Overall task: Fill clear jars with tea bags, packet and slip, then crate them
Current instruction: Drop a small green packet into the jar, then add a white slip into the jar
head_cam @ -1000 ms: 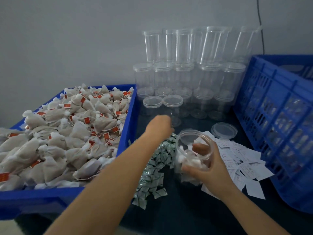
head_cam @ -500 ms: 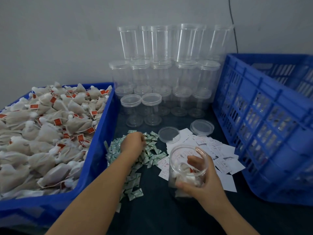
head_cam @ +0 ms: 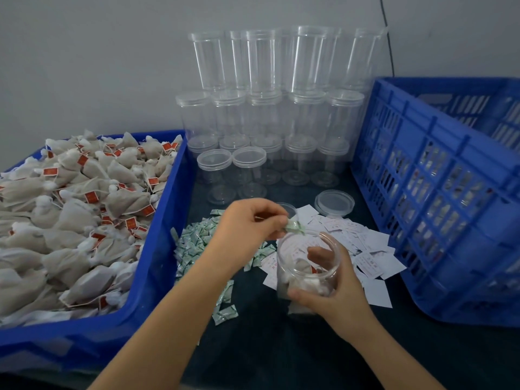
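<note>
Green-white packet (head_cam: 294, 228) pinched in left hand (head_cam: 247, 220), jar (head_cam: 306, 266) gripped by right hand (head_cam: 334, 291) — drop it w/ fingertips right over the mouth imo.

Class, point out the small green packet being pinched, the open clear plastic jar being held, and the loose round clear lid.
Small green packet (head_cam: 293, 227): head view, crumpled middle.
Open clear plastic jar (head_cam: 284, 273): head view, left wall.
Loose round clear lid (head_cam: 334, 203): head view, flat top.
</note>
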`<control>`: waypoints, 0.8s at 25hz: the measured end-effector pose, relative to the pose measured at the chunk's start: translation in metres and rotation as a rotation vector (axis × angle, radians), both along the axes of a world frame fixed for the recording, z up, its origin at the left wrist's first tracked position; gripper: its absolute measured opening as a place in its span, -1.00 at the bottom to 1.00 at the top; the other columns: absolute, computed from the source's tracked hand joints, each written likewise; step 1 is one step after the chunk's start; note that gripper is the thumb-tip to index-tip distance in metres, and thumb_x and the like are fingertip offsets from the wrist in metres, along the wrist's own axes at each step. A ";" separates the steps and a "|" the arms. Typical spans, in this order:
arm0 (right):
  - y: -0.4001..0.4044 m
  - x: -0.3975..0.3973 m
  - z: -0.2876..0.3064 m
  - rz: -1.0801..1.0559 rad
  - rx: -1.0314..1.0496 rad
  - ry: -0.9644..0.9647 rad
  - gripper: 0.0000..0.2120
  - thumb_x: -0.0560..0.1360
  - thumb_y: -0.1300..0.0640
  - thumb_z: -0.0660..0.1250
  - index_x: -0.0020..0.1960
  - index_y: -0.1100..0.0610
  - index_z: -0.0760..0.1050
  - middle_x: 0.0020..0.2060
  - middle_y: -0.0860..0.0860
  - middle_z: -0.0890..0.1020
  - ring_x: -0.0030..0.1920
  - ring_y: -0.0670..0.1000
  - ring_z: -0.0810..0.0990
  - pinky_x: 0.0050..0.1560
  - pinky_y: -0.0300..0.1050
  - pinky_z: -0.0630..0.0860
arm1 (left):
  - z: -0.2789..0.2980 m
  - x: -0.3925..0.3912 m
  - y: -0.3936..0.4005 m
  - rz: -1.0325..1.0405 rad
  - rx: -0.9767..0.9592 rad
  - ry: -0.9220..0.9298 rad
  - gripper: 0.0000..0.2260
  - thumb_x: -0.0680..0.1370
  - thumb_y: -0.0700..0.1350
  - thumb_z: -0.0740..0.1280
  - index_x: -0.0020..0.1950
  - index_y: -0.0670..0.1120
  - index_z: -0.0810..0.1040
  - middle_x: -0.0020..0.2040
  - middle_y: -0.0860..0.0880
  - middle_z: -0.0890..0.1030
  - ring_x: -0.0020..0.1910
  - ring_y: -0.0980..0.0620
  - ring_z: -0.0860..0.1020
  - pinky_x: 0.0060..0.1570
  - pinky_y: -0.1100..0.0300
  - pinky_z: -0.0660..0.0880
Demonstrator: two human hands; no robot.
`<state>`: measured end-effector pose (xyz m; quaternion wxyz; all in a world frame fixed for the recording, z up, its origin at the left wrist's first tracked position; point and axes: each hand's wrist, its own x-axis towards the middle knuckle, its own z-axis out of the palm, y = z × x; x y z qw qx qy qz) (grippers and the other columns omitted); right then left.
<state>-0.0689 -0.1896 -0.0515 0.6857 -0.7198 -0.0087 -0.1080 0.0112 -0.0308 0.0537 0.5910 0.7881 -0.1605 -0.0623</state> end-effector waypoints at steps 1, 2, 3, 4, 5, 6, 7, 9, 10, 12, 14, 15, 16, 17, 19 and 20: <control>0.001 0.000 0.001 0.008 0.006 -0.005 -0.08 0.07 0.08 0.64 0.35 -0.18 0.32 0.20 -0.10 0.50 0.11 -0.34 0.55 -0.07 -0.42 0.53 | -0.001 -0.009 -0.005 -0.018 0.034 -0.027 -0.86 0.47 -0.23 0.42 -0.21 0.01 0.63 -0.31 0.08 0.67 -0.32 0.20 0.62 -0.27 0.43 0.50; 0.001 0.000 0.001 0.018 0.017 -0.014 -0.08 0.09 0.12 0.64 0.36 -0.13 0.33 0.19 -0.08 0.53 0.12 -0.30 0.57 -0.08 -0.40 0.55 | -0.003 -0.016 -0.010 -0.015 0.094 -0.071 -0.87 0.46 -0.20 0.43 -0.21 0.03 0.63 -0.32 0.11 0.65 -0.32 0.24 0.59 -0.27 0.45 0.48; 0.002 0.000 0.001 0.027 0.027 -0.027 -0.09 0.11 0.19 0.64 0.37 -0.09 0.34 0.17 -0.07 0.56 0.13 -0.24 0.60 -0.08 -0.37 0.57 | -0.004 -0.021 -0.014 -0.004 0.161 -0.117 -0.87 0.46 -0.17 0.44 -0.21 0.06 0.62 -0.33 0.13 0.64 -0.32 0.27 0.56 -0.26 0.48 0.44; 0.001 -0.001 0.001 0.030 0.035 -0.040 -0.11 0.13 0.26 0.62 0.37 -0.05 0.35 0.16 -0.06 0.58 0.13 -0.18 0.62 -0.08 -0.34 0.58 | -0.004 -0.024 -0.017 0.003 0.214 -0.150 -0.89 0.45 -0.15 0.44 -0.20 0.07 0.61 -0.33 0.15 0.62 -0.32 0.29 0.53 -0.26 0.50 0.41; 0.001 -0.002 0.001 0.026 0.043 -0.049 -0.12 0.15 0.31 0.61 0.38 -0.01 0.35 0.16 -0.04 0.59 0.13 -0.14 0.63 -0.07 -0.32 0.58 | -0.005 -0.026 -0.019 0.001 0.240 -0.165 -0.91 0.46 -0.14 0.44 -0.18 0.06 0.62 -0.33 0.16 0.60 -0.33 0.31 0.50 -0.27 0.51 0.38; 0.000 -0.002 0.001 0.019 0.051 -0.053 -0.12 0.15 0.34 0.61 0.38 0.01 0.35 0.18 0.00 0.59 0.12 -0.12 0.64 -0.06 -0.32 0.58 | -0.005 -0.027 -0.021 -0.006 0.262 -0.177 -0.93 0.46 -0.13 0.43 -0.16 0.04 0.62 -0.31 0.17 0.60 -0.33 0.34 0.49 -0.27 0.52 0.37; -0.001 -0.003 0.001 0.017 0.059 -0.054 -0.11 0.16 0.36 0.62 0.38 0.02 0.34 0.20 0.04 0.57 0.12 -0.12 0.64 -0.06 -0.32 0.58 | -0.005 -0.028 -0.022 -0.015 0.299 -0.197 -0.95 0.46 -0.13 0.43 -0.14 0.02 0.63 -0.28 0.16 0.60 -0.31 0.35 0.49 -0.25 0.51 0.38; -0.002 -0.005 0.004 0.023 0.061 -0.048 -0.12 0.15 0.34 0.62 0.36 -0.02 0.34 0.24 0.08 0.52 0.11 -0.14 0.64 -0.07 -0.31 0.58 | -0.007 -0.030 -0.024 -0.024 0.416 -0.282 -0.96 0.48 -0.10 0.41 -0.09 0.01 0.64 -0.20 0.14 0.62 -0.17 0.29 0.51 -0.13 0.43 0.42; -0.003 -0.006 0.005 0.023 0.052 -0.040 -0.12 0.14 0.30 0.62 0.36 -0.04 0.34 0.25 0.07 0.50 0.11 -0.16 0.63 -0.08 -0.32 0.58 | -0.008 -0.030 -0.025 -0.032 0.496 -0.344 -0.95 0.49 -0.07 0.39 -0.07 0.02 0.64 -0.17 0.13 0.63 -0.08 0.21 0.51 -0.05 0.32 0.45; -0.005 -0.010 0.007 0.010 0.038 -0.028 -0.13 0.13 0.25 0.61 0.34 -0.10 0.34 0.26 0.04 0.48 0.10 -0.23 0.61 -0.11 -0.35 0.57 | -0.009 -0.030 -0.027 -0.045 0.628 -0.490 -0.91 0.51 0.00 0.35 -0.06 0.04 0.63 -0.15 0.10 0.63 -0.05 0.12 0.47 -0.07 0.20 0.44; -0.011 -0.016 0.008 -0.025 0.015 -0.029 -0.12 0.10 0.20 0.63 0.33 -0.13 0.34 0.24 0.00 0.49 0.10 -0.29 0.58 -0.09 -0.41 0.54 | -0.007 -0.022 -0.030 -0.020 0.557 -0.577 -0.86 0.51 0.06 0.34 -0.13 0.04 0.61 -0.26 0.14 0.58 -0.19 0.20 0.45 -0.25 0.32 0.37; -0.016 -0.020 0.008 -0.053 -0.007 -0.030 -0.10 0.08 0.14 0.64 0.32 -0.17 0.34 0.22 -0.05 0.50 0.11 -0.31 0.57 -0.07 -0.45 0.52 | -0.005 -0.014 -0.033 0.025 0.474 -0.558 -0.85 0.51 0.07 0.34 -0.17 0.03 0.60 -0.31 0.16 0.54 -0.26 0.24 0.45 -0.31 0.40 0.31; -0.023 -0.025 0.008 -0.087 -0.030 -0.028 -0.09 0.06 0.07 0.65 0.31 -0.25 0.34 0.19 -0.11 0.52 0.12 -0.32 0.55 -0.05 -0.47 0.50 | -0.008 -0.002 -0.036 0.076 0.398 -0.510 -0.86 0.51 0.05 0.35 -0.19 0.03 0.59 -0.31 0.17 0.53 -0.30 0.27 0.45 -0.33 0.43 0.30; -0.030 -0.030 0.008 -0.120 -0.044 -0.024 -0.10 0.04 0.02 0.64 0.28 -0.35 0.34 0.16 -0.17 0.54 0.13 -0.32 0.55 -0.05 -0.48 0.50 | -0.014 0.010 -0.040 0.103 0.378 -0.442 -0.89 0.51 0.03 0.36 -0.16 0.03 0.59 -0.27 0.16 0.55 -0.30 0.27 0.45 -0.32 0.43 0.29; -0.046 -0.039 0.006 -0.181 -0.058 -0.015 -0.13 0.02 -0.01 0.64 0.19 -0.49 0.35 0.13 -0.25 0.55 0.15 -0.31 0.54 -0.04 -0.42 0.53 | -0.038 0.028 -0.047 0.085 0.566 -0.338 -0.82 0.51 0.04 0.36 0.03 -0.02 0.60 -0.05 0.05 0.61 -0.20 0.22 0.46 -0.20 0.33 0.35; -0.053 -0.044 0.005 -0.210 -0.066 -0.013 -0.13 0.03 0.00 0.66 0.17 -0.52 0.35 0.15 -0.24 0.55 0.16 -0.31 0.54 -0.02 -0.38 0.54 | -0.056 0.033 -0.050 0.044 0.690 -0.280 -0.71 0.50 0.08 0.37 0.13 -0.06 0.57 0.06 -0.01 0.58 -0.09 0.11 0.49 -0.12 0.25 0.38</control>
